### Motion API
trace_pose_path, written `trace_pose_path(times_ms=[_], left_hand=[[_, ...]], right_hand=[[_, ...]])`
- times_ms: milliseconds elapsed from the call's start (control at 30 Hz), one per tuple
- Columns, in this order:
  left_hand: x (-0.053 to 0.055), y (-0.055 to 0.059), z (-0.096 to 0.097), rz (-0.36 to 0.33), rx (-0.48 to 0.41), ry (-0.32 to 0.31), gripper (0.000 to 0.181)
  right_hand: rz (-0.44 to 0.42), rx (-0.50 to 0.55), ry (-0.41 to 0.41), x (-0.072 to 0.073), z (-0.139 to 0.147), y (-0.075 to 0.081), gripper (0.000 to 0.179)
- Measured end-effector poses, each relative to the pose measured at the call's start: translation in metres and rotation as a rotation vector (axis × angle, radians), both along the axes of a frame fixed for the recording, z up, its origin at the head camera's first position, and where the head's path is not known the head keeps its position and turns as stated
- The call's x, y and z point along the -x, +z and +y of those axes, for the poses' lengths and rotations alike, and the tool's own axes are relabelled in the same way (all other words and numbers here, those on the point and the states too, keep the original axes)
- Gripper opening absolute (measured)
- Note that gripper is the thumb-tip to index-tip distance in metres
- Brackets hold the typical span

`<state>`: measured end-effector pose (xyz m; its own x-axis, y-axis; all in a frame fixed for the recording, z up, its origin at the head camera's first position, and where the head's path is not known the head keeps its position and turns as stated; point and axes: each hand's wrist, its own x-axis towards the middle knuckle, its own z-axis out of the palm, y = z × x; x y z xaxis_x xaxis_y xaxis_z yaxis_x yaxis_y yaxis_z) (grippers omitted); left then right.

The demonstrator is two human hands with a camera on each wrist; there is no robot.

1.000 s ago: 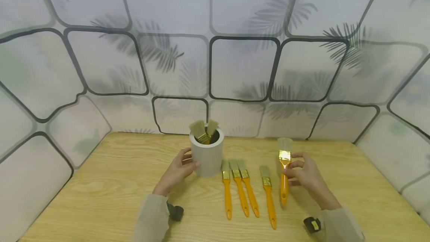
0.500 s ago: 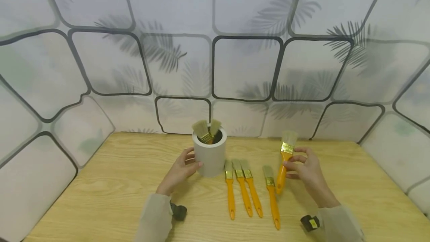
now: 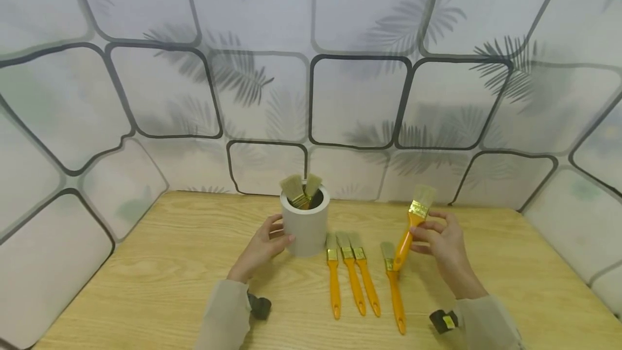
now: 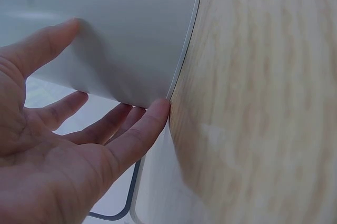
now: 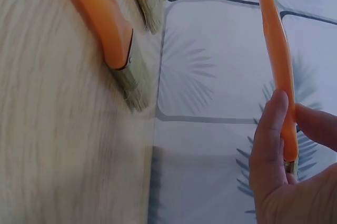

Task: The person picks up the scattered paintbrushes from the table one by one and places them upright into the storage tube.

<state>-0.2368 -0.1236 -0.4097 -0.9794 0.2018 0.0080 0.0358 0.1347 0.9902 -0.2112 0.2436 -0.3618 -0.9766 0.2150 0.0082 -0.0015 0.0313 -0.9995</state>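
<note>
In the head view, a white cylindrical pot (image 3: 305,234) stands upright on the table, with two paintbrushes (image 3: 292,188) leaning in it, bristles up. My left hand (image 3: 262,248) holds the pot's left side, thumb in front and fingers around the side. My right hand (image 3: 446,244) pinches an orange-handled paintbrush (image 3: 404,243) between thumb and fingers. That brush is raised and tilted, bristles up and to the right. In the right wrist view its handle (image 5: 277,50) points upward, and the ferrule is partly hidden by the hand. Its handle end overlaps a paintbrush (image 3: 397,304) lying below.
Three more orange paintbrushes (image 3: 354,280) lie side by side right of the pot, bristles toward the wall. The wood-grain table (image 3: 160,280) ends at a patterned wall (image 3: 357,101) at the back and sides.
The right hand has lifted the paintbrush and tilted it, its handle end swinging left over the lying brush. The left hand keeps its place at the pot. The head view has shifted slightly.
</note>
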Motion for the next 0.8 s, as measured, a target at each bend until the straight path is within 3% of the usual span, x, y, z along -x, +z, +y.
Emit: trace_pose_path(times_ms=[500,800], left_hand=[[0.002,-0.002,0.001,-0.010,0.007,0.009,0.068],[0.000,-0.001,0.000,-0.012,0.006,0.008,0.068]], right_hand=[[0.074,0.054,-0.055,0.003,-0.010,0.008,0.060],[0.139,0.144,-0.121,0.006,-0.020,0.013,0.053]])
